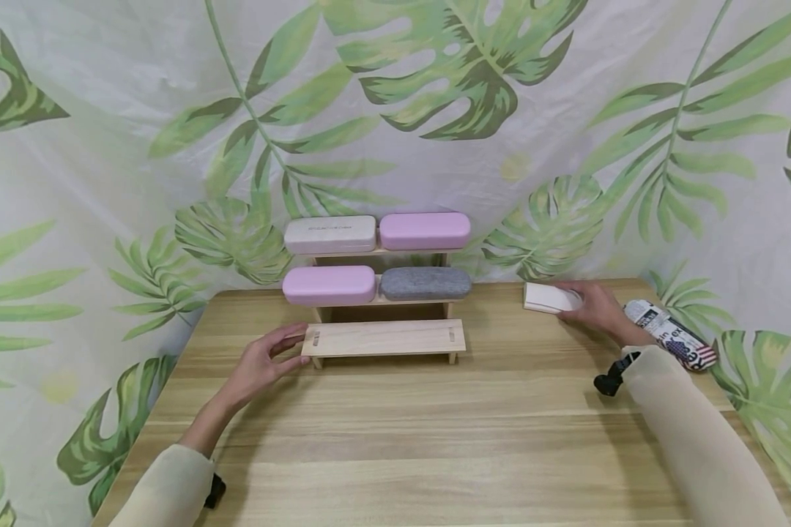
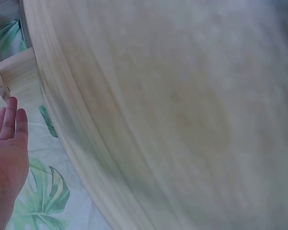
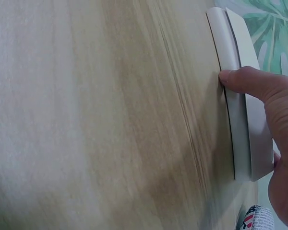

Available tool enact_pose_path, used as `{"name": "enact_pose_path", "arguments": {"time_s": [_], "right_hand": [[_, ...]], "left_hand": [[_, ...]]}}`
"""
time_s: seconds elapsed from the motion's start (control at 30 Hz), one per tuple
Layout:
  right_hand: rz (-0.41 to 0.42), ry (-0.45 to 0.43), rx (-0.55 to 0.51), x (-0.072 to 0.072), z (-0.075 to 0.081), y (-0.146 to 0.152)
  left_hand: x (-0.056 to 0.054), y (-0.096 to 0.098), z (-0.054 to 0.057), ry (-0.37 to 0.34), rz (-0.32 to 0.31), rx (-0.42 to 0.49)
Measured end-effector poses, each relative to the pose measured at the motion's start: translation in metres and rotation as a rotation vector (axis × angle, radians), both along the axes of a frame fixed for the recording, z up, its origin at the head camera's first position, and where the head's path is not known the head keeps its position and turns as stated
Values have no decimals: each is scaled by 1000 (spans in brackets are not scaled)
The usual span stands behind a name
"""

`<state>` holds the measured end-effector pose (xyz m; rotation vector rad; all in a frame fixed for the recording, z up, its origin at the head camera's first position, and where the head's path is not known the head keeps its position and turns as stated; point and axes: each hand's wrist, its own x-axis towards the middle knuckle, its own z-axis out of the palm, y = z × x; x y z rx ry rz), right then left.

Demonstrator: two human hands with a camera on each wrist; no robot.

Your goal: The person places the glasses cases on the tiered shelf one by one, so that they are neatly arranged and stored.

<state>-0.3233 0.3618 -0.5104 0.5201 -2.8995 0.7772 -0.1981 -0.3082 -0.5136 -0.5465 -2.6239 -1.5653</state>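
Note:
My right hand (image 1: pixel 596 307) pinches a flat white case (image 1: pixel 543 297) at the table's back right. In the right wrist view, the thumb (image 3: pixel 235 80) presses the near side of the case (image 3: pixel 237 129), whose lid edge shows; the other fingers are mostly hidden behind it. With fingers spread, my left hand (image 1: pixel 260 366) is at the left end of a stepped wooden stand (image 1: pixel 382 338). Its straight fingertips (image 2: pixel 10 108) appear at the stand's edge in the left wrist view; whether they touch is unclear.
A pale grey glasses case (image 1: pixel 330 234) and a pink one (image 1: pixel 425 230) sit on the top step. Another pink case (image 1: pixel 329 285) and a grey fabric one (image 1: pixel 425 283) are on the middle step. A printed case (image 1: pixel 672 333) lies beside my right wrist. Leaf-patterned cloth (image 1: pixel 435 168) hangs behind.

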Motion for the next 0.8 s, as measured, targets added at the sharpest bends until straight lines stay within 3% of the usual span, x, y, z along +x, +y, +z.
{"name": "enact_pose_path", "arguments": {"time_s": [0.43, 0.8], "right_hand": [[-4, 2, -22, 1, -2, 0], [-10, 12, -32, 4, -2, 0]], "left_hand": [[0, 1, 2, 65, 11, -12], [0, 2, 4, 39, 26, -27]]}}
